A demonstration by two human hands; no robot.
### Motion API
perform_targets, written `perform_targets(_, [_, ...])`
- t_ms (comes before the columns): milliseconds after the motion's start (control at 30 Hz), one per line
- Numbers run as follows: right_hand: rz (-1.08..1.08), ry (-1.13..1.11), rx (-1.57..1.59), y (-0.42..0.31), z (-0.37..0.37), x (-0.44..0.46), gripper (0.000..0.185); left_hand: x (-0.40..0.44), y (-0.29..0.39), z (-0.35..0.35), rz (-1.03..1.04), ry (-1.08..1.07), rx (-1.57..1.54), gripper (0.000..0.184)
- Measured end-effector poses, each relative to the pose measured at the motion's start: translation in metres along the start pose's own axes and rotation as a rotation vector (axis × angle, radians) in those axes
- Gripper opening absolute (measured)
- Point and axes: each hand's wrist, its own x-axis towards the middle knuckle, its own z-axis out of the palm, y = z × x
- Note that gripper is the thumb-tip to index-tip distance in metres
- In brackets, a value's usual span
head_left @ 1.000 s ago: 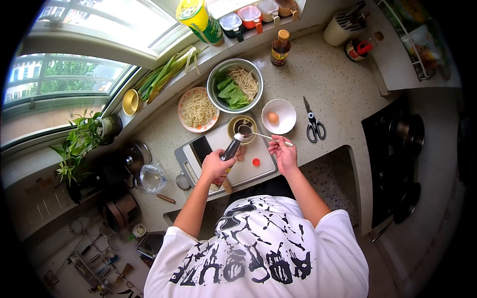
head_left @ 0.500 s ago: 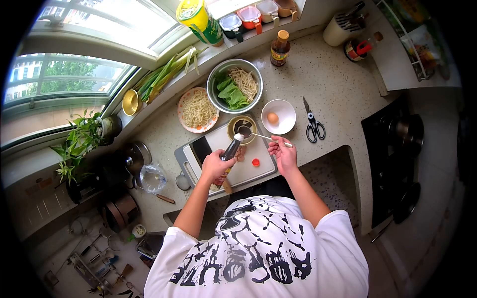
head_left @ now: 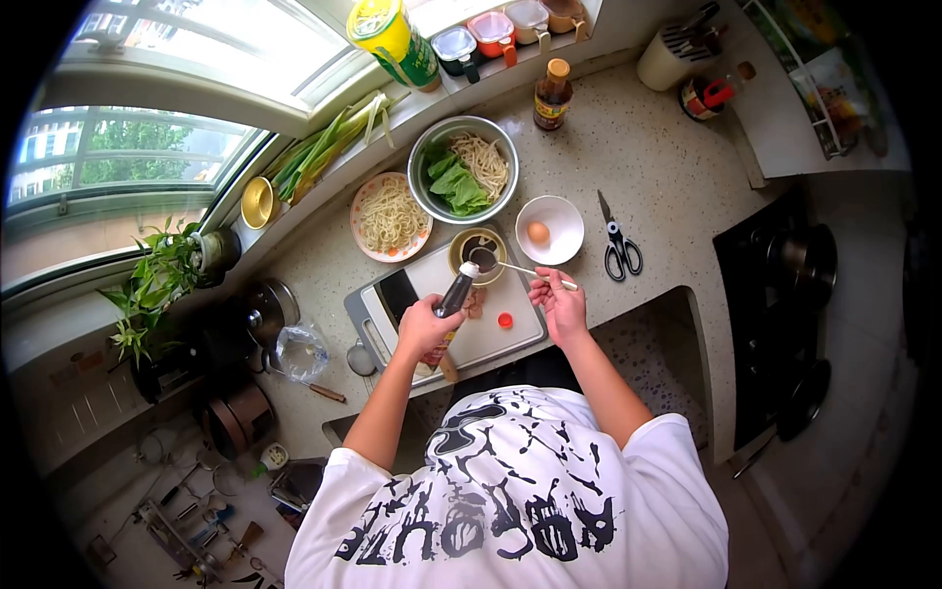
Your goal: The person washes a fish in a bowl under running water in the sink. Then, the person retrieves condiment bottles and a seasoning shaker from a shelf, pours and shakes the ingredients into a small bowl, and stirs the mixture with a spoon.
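Grasping a dark bottle [head_left: 454, 297] in our left hand [head_left: 426, 329], its mouth at the rim of a small bowl [head_left: 457, 253], a red cap [head_left: 505, 320] on the cutting board [head_left: 525, 312], a spoon [head_left: 522, 270] extending over that bowl from our right hand [head_left: 562, 306], its handle pinched between fingers, scissors [head_left: 616, 240] farther right.

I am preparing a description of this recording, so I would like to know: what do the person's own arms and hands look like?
The left hand and right hand are both bare and ungloved. The forearms are uncovered too. The short, loose sleeves are plain white and belong to a white T-shirt with black, brush-like lettering.
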Motion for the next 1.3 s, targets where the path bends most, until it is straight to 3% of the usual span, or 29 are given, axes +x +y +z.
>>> perform_targets(467, [-0.093,0.048,-0.279,0.011,0.004,0.011,0.036,-0.01,-0.044,0.0,0.083,0.148,-0.275,0.053])
perform_targets(867, [-0.497,-0.059,-0.888,-0.001,0.038,0.004,0.024,-0.029,-0.059,-0.006,0.086,0.195,-0.425,0.044])
perform_targets(967, [-0.502,-0.017,-0.848,0.008,0.041,0.013,0.024,-0.032,-0.064,-0.01,0.098,0.217,-0.416,0.044])
perform_targets(1167, [-0.246,0.0,-0.564,0.028,0.034,0.033,0.026,-0.04,-0.068,-0.018,0.076,0.203,-0.477,0.042])
perform_targets(1300, [-0.229,0.068,-0.754,0.012,0.045,0.009,0.026,-0.041,-0.071,-0.018,0.089,0.2,-0.509,0.04])
